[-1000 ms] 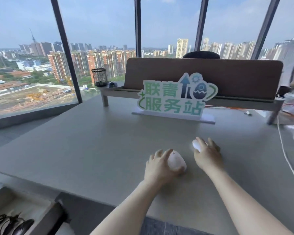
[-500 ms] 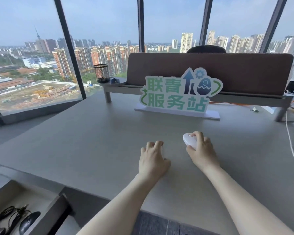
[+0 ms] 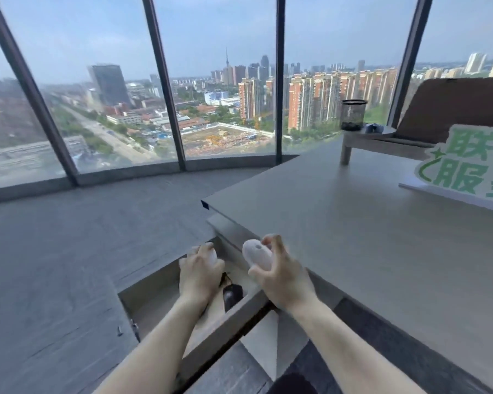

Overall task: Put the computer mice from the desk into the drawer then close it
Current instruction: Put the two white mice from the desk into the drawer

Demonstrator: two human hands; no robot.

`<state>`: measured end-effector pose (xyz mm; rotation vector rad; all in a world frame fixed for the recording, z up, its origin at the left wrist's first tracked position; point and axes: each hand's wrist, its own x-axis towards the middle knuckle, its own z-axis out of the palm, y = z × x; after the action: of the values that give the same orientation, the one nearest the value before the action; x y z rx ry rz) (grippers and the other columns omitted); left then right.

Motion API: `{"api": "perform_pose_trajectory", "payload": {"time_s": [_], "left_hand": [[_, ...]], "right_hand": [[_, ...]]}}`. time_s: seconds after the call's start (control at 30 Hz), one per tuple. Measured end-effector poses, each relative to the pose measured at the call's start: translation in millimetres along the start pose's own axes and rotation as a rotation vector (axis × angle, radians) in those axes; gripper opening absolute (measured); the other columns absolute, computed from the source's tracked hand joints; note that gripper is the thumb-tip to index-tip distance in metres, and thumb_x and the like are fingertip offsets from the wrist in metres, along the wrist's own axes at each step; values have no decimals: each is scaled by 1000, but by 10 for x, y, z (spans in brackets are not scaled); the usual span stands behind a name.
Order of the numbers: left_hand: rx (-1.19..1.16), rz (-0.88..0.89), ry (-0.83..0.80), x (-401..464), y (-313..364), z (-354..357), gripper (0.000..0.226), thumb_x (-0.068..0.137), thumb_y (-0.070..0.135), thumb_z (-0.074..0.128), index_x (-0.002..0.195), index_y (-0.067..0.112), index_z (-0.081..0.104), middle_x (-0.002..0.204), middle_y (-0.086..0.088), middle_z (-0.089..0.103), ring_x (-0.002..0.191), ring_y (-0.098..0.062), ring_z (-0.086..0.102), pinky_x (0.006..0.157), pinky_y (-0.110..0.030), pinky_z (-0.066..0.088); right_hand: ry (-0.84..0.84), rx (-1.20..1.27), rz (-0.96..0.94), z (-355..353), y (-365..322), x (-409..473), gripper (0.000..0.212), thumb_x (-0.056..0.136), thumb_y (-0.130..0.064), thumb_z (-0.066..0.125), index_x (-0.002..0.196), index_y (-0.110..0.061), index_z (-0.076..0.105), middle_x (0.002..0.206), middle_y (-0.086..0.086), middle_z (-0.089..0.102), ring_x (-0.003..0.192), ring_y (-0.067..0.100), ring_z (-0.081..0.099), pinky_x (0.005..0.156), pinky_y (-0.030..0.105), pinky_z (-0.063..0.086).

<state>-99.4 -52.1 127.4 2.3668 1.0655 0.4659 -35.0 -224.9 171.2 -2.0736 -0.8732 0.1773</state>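
Both hands are over the open drawer (image 3: 154,291) at the desk's left end. My left hand (image 3: 199,277) is closed around a white mouse (image 3: 212,255), of which only a sliver shows past my fingers. My right hand (image 3: 279,277) grips a second white mouse (image 3: 256,255), held up at the drawer's right edge with its top towards me. A black mouse (image 3: 232,297) with a dark cable lies inside the drawer between my wrists. The drawer's front panel (image 3: 225,328) crosses under my forearms.
The grey desk (image 3: 353,223) stretches to the right, carrying a green and white sign (image 3: 464,163) and a raised shelf (image 3: 367,137) with a mesh pen cup (image 3: 353,115). Grey floor and tall windows lie to the left.
Both hands lifted the white mice off the desk top and carried them left to above the open drawer. My view swung left with them.
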Motion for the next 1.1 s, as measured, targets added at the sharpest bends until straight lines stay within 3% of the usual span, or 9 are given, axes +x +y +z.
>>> {"api": "perform_pose_trajectory", "payload": {"time_s": [0.13, 0.3, 0.6, 0.7, 0.8, 0.9, 1.1], "left_hand": [[117, -265, -110, 212, -958, 51, 61, 78, 31, 42, 139, 21, 45, 139, -13, 51, 129, -34, 41, 101, -42, 34], [138, -359, -224, 335, -1483, 114, 54, 92, 22, 38, 145, 20, 36, 144, -18, 37, 127, -41, 36, 104, -42, 33], [270, -447, -427, 590, -1872, 465, 51, 84, 25, 56, 132, 15, 46, 140, -18, 37, 127, -42, 38, 102, -41, 39], [309, -453, -464, 584, -1945, 543, 52, 81, 28, 62, 129, 14, 48, 138, -16, 38, 128, -40, 38, 99, -41, 43], [322, -456, -474, 597, -1935, 565, 58, 84, 37, 62, 134, 13, 45, 140, -16, 37, 129, -40, 38, 100, -43, 41], [263, -468, -413, 615, -1851, 466, 48, 91, 26, 47, 136, 12, 43, 142, -17, 35, 130, -42, 37, 104, -45, 38], [-79, -281, -18, 454, -1685, -10, 41, 89, 19, 46, 129, 16, 57, 135, -13, 53, 123, -33, 49, 104, -40, 40]], "right_hand": [[-265, -63, 80, 1031, -100, 144, 43, 80, -36, 56, 118, -31, 38, 122, 5, 50, 97, 31, 60, 78, 37, 49], [-472, -208, 163, 1832, -27, 356, 50, 78, -28, 51, 126, -26, 37, 125, 9, 47, 105, 34, 56, 82, 39, 48], [-777, -432, 103, 2448, 272, 563, 41, 82, -32, 57, 119, -22, 42, 125, 11, 54, 114, 33, 54, 83, 38, 44], [-841, -560, 83, 2552, 300, 541, 46, 84, -25, 63, 123, -19, 40, 130, 12, 52, 121, 34, 49, 84, 40, 42], [-825, -603, 82, 2573, 286, 523, 44, 87, -27, 60, 124, -17, 39, 130, 14, 52, 121, 35, 50, 88, 41, 43], [-728, -545, 58, 2476, 240, 492, 37, 90, -36, 51, 119, -15, 43, 124, 14, 56, 116, 36, 52, 85, 42, 44], [-383, -285, -63, 2085, 126, 240, 18, 92, -28, 45, 100, -17, 57, 104, 0, 65, 96, 23, 59, 72, 36, 49]]}}
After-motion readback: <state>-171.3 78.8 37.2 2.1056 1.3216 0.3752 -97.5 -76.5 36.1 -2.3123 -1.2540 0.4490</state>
